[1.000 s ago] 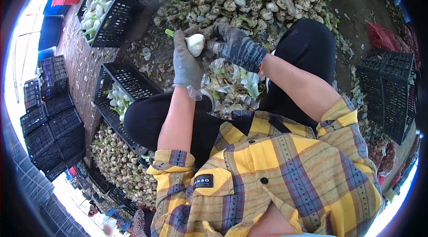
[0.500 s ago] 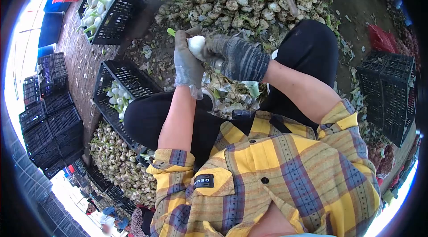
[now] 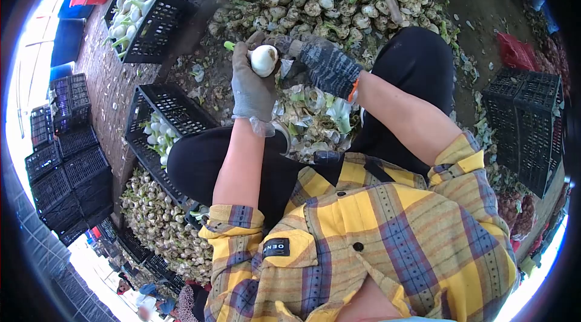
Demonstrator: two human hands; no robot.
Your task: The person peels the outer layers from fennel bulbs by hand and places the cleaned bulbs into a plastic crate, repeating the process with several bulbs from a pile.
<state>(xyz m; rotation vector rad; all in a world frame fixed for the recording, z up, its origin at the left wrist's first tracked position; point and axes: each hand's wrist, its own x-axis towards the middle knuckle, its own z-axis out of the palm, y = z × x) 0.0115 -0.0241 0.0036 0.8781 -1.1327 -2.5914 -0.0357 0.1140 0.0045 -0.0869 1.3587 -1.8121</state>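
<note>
Bulb (image 3: 264, 59) clamped in left hand (image 3: 251, 89) grip; right hand (image 3: 321, 63) fingertips hidden behind, grip unclear.

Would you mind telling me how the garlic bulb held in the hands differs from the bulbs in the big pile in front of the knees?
The held garlic bulb is clean, smooth and white; the pile bulbs look dull, brownish and dirty. The held bulb sits alone in the left hand, with the right hand beside it; the pile bulbs lie heaped on the ground. Several pile bulbs show green stalk stubs. Both look alike in roundness and size.
</note>
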